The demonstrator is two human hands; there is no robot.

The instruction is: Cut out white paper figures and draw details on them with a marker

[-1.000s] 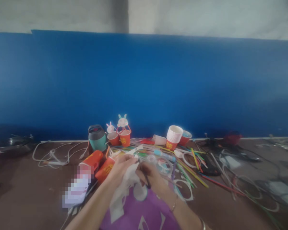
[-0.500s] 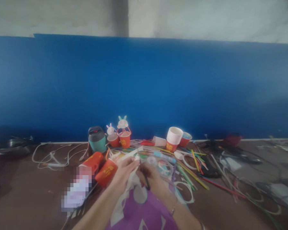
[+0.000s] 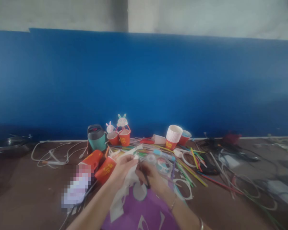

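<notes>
In front of me my left hand (image 3: pixel 124 167) is closed on a sheet of white paper (image 3: pixel 117 204), which hangs down below the fingers with ragged cut edges. My right hand (image 3: pixel 152 177) grips dark-handled scissors (image 3: pixel 146 179); their blades point away from me, up against the paper beside my left fingertips. Under both hands lies a purple sheet (image 3: pixel 144 212) with white shapes on it. A round pale cutout (image 3: pixel 139 191) rests there, just below the scissors.
Orange paper cups (image 3: pixel 106 169) lie left of my hands. Behind stand a teal flask (image 3: pixel 96 139), a cup with a rabbit figure (image 3: pixel 124 137) and a stack of cups (image 3: pixel 174 137). Coloured pipe cleaners (image 3: pixel 192 172), a tape roll (image 3: pixel 150 159) and cables (image 3: pixel 54 158) cover parts of the brown table.
The view has shifted slightly. My hands stay together at the paper, with the scissors and paper held in nearly the same pose.
</notes>
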